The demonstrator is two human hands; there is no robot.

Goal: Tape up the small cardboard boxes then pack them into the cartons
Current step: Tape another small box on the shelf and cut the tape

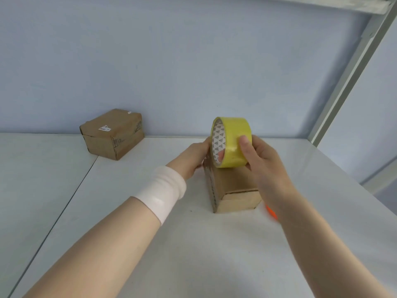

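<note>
A small brown cardboard box (233,191) stands on the white table (150,244) in front of me. Just above its far end my right hand (262,160) grips a roll of yellow tape (233,140), thumb on the outer band and a fingertip showing through the core. My left hand (196,157) reaches in from the left, its fingers at the roll's left rim and the box's far corner. Whether they hold anything is hidden by the roll. A second small cardboard box (112,134) with a white label sits at the back left against the wall.
An orange object (271,212) peeks out from behind my right forearm, right of the near box. A seam (71,196) splits the tabletop on the left. A grey shelf upright (352,78) rises at the right, beyond the table's right edge.
</note>
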